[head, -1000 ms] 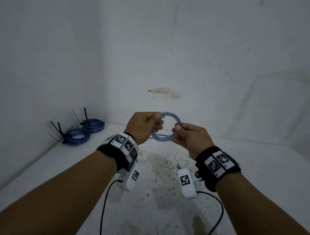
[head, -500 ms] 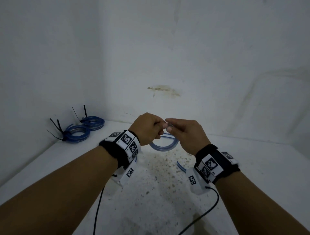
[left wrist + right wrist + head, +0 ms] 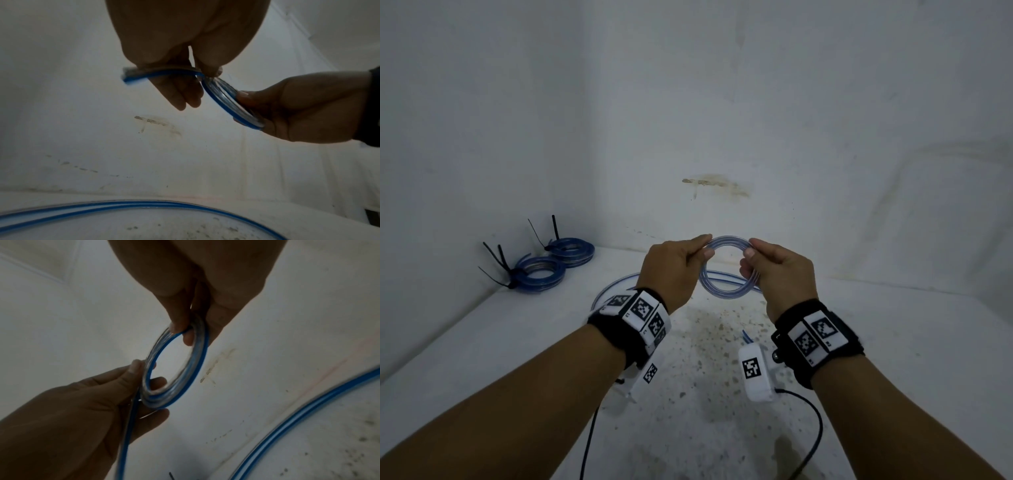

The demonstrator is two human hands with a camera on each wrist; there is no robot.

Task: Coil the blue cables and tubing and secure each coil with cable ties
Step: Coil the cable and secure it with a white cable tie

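Note:
A small coil of clear tubing with a blue stripe (image 3: 729,239) stands upright in the air between my hands. My left hand (image 3: 703,246) pinches its left side with thumb and fingers. At the coil's right side my right hand (image 3: 750,248) pinches it the same way. In the left wrist view a short free end of tubing (image 3: 128,78) sticks out past my left fingers (image 3: 176,94). The right wrist view shows the coil (image 3: 198,360) edge-on, with a strand running down past my left hand (image 3: 82,402). The rest of the tubing (image 3: 616,284) trails loose on the table.
Two tied blue coils (image 3: 541,274) (image 3: 573,251) with black cable ties sticking up lie at the back left by the wall. The stained white table (image 3: 893,342) sits in a corner between two walls. A black tie tip (image 3: 171,475) shows below.
Both hands have risen and moved apart. The coil, held low and tilted with the hands close together half a second ago, now stands upright with one hand on each side.

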